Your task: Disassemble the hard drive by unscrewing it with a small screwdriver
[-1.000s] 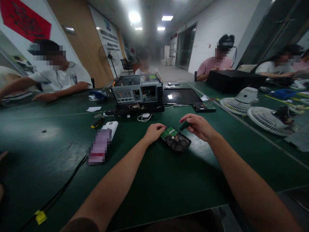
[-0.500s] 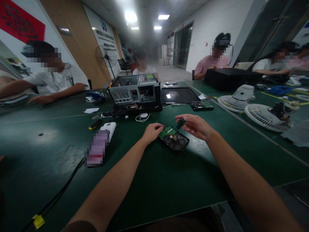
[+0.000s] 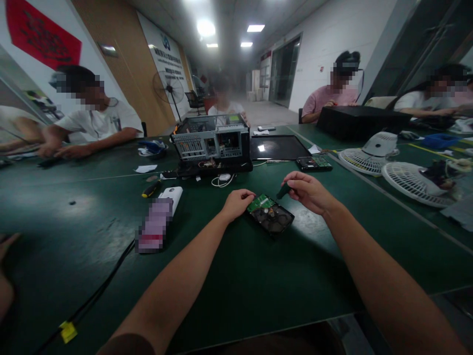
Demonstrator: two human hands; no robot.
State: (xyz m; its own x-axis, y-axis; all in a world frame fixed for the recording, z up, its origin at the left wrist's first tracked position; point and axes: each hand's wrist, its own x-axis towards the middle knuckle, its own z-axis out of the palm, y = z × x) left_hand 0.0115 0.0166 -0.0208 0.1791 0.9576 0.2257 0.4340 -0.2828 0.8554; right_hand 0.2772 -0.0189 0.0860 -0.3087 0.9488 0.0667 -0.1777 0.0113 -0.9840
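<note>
A hard drive (image 3: 273, 217) lies on the green table with its green circuit board facing up. My left hand (image 3: 236, 204) is at the drive's far left corner, thumb and fingers closed on its edge. To the upper right of the drive, my right hand (image 3: 306, 192) pinches a small flat dark green piece (image 3: 284, 191), possibly a bit of circuit board. That piece is held just above the table, apart from the drive. Its exact kind is too blurred to tell.
Beyond my hands stand an open computer case (image 3: 212, 143), a black panel (image 3: 279, 147) and another hard drive (image 3: 314, 163). A phone (image 3: 157, 222) and a yellow-black screwdriver (image 3: 151, 189) lie left. White fan parts (image 3: 414, 183) sit right. Several people work around the table.
My right hand has turned the small green piece and moved it slightly away from the drive. My left hand stays at the drive's corner. The camera view has shifted a little.
</note>
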